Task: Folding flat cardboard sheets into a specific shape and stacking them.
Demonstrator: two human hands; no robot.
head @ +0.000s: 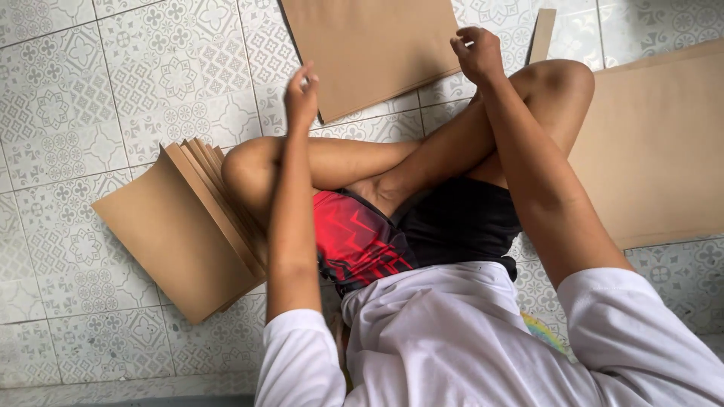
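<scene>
A sheet of brown paper (369,49) is held at both lower corners as it lies on a patterned grey-and-white tiled floor (68,105), seen from above by a head-worn camera. The left hand (302,94) is pinched on the sheet's near left corner, fingers gathered at the edge. The right hand (477,53) is curled over the sheet's right edge, the fingers bent inward around it; how firmly it is gripped cannot be told. The sheet is spread flat ahead of the crossed bare legs (392,162), its far end cut off by the top of the picture.

A fanned stack of folded brown paper pieces (181,234) is seen on the floor just beside the left knee, its upper edges spread like pages and partly tucked under the leg. A larger brown sheet (656,151) is laid out on the floor to the right, its near edge hidden behind the right knee and forearm. A narrow brown strip (541,34) is seen between the held sheet and that larger one, close to the right hand.

Red-and-black shorts (362,241) and a white shirt (452,339) are worn by the seated person, both forearms being stretched out over the knees toward the held sheet.
</scene>
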